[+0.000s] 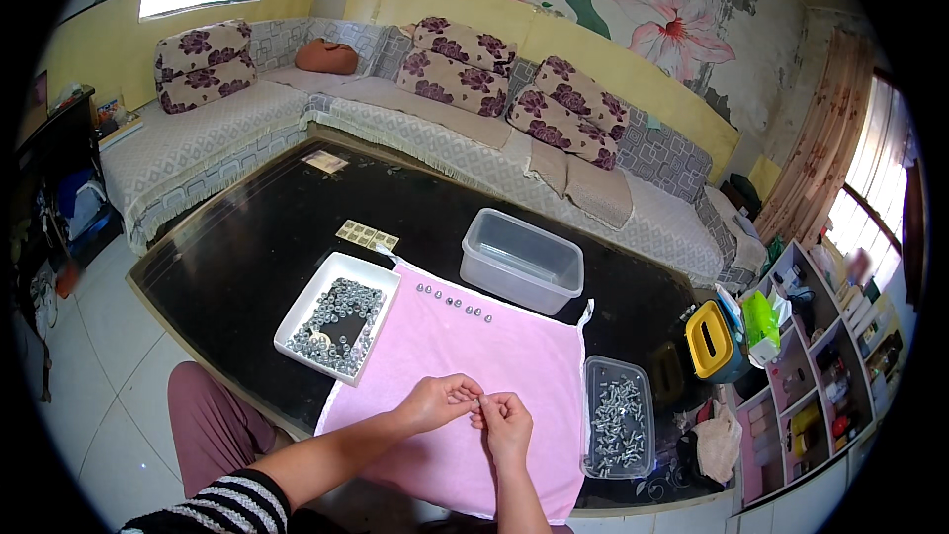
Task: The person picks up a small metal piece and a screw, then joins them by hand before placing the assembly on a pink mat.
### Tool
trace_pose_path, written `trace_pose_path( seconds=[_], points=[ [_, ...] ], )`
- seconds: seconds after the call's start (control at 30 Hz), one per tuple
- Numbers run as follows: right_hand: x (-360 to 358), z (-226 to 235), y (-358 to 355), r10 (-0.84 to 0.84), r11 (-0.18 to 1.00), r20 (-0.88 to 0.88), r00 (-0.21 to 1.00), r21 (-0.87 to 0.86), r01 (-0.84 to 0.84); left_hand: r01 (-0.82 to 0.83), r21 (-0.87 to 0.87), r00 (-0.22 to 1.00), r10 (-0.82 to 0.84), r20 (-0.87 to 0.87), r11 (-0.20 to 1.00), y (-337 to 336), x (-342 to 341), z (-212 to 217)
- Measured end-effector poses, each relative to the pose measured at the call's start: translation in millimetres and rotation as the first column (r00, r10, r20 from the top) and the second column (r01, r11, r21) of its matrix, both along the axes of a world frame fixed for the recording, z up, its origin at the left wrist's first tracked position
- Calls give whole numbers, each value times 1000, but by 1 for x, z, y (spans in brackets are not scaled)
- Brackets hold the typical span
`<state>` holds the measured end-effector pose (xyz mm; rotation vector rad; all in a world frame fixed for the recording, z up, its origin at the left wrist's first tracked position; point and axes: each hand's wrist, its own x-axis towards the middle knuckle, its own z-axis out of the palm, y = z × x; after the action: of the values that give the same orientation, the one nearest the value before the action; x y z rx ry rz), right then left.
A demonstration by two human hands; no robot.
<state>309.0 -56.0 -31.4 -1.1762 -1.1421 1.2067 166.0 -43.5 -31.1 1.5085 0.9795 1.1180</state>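
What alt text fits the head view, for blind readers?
A person's left grip and right grip pinch a tiny indistinct item above a pink rectangular cloth. A white rectangular tray of silvery nuts sits left, a clear plastic box of silvery bolts right.

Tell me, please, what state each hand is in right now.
Left hand: closed, seemingly pinching a small silvery metal piece, too small to identify.
Right hand: closed, apparently pinching at the same piece.
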Motion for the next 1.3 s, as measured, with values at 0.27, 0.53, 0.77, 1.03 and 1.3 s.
trace_pose_path(
  seconds=[0.27, 0.53, 0.77, 1.03, 1.3],
  points=[
    [-4, 7, 0, -15, 1000, -104, 994, 23, 17, 8, -3, 1000, -8, 14, 1000, 0, -1, -1],
    [0, 5, -1, -6, 1000, -27, 1000, -27, 5, 11, 33, 1000, -11, -15, 999, 2, -1, -5],
    [-2, 2, -2, 3, 999, 33, 999, 32, -4, -26, -8, 1000, 26, -11, 1000, 2, -2, -5],
    [-1, 6, -2, 43, 998, -182, 982, -35, -51, -35, -16, 999, 36, 38, 999, 3, -2, -3],
    [-1, 2, -3, 24, 1000, 12, 1000, -19, -24, -39, -37, 995, 42, 89, 999, 2, -2, -4]
  ],
)
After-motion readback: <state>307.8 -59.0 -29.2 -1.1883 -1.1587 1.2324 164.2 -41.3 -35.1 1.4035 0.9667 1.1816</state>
